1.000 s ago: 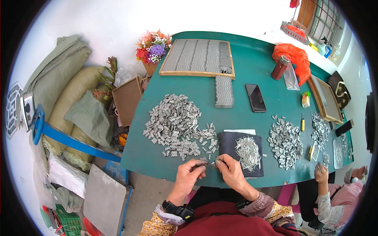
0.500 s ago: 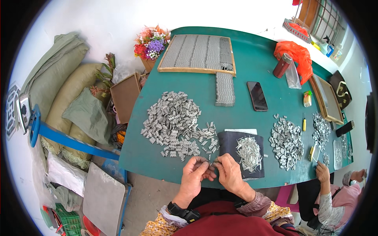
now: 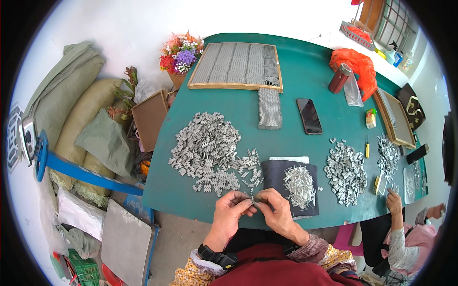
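Close together at the table's near edge, my left hand [image 3: 230, 210] and my right hand [image 3: 276, 212] meet at their fingertips. Between them a small grey metal toothed piece [image 3: 252, 192] sticks up, pinched by the left thumb and finger. My right fingers are pressed together against the same spot; what they grip is too small to make out. Beyond the left hand lies a heap of toothed metal pieces [image 3: 206, 148], with loose short links [image 3: 248, 164] at its right side. A pile of thin metal pins [image 3: 299, 187] rests on a dark cloth [image 3: 275, 174] beyond my right hand.
On the green table [image 3: 296, 62] are a wooden-framed tray [image 3: 229, 86] of metal strips, a phone [image 3: 310, 117], a red flask [image 3: 339, 78] and another metal heap [image 3: 346, 174]. A co-worker's hand [image 3: 394, 202] is at the right. A blue metal bar [image 3: 95, 174] stands left.
My fingertips have drawn closer together, and the small toothed piece now stands up between them. The whole view has shifted slightly.
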The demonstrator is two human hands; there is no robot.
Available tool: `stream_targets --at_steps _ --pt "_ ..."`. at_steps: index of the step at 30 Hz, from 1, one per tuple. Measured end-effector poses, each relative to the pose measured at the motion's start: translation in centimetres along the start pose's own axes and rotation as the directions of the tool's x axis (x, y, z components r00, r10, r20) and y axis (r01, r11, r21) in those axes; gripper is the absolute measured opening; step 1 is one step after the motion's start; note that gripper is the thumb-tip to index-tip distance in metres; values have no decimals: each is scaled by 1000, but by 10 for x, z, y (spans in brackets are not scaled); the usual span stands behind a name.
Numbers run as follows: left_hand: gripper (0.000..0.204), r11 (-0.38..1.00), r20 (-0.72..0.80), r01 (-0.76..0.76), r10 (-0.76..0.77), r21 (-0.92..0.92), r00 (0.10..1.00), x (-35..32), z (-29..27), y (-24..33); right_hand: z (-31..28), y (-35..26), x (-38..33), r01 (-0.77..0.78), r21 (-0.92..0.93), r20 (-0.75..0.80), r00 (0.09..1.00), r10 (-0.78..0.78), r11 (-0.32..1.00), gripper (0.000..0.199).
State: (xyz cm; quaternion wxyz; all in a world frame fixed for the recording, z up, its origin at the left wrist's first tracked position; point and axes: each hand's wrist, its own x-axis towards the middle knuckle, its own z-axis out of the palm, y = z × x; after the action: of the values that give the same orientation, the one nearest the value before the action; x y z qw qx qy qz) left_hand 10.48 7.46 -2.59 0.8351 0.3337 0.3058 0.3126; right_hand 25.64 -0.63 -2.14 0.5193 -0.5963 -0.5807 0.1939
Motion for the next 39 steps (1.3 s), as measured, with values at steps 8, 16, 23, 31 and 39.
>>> stream_targets --at_steps 8,16,23,31,39 --pt "12 998 -6 -69 69 13 998 -4 10 -15 -1 -7 -5 -305 219 -55 944 324 927 22" --pt "12 983 3 -107 108 151 994 -9 18 -11 -6 -10 -7 -168 38 -70 983 171 985 22" --pt "9 990 -28 -58 62 128 998 -9 10 -9 -14 -10 -7 108 -289 23 994 -106 951 28" --pt "10 980 -10 -31 33 196 999 -7 6 -10 -14 -3 -5 319 -243 163 944 -286 916 37" --pt "10 997 -53 16 -20 -70 998 -6 3 -4 -15 -8 1 475 -309 270 875 -403 824 36"
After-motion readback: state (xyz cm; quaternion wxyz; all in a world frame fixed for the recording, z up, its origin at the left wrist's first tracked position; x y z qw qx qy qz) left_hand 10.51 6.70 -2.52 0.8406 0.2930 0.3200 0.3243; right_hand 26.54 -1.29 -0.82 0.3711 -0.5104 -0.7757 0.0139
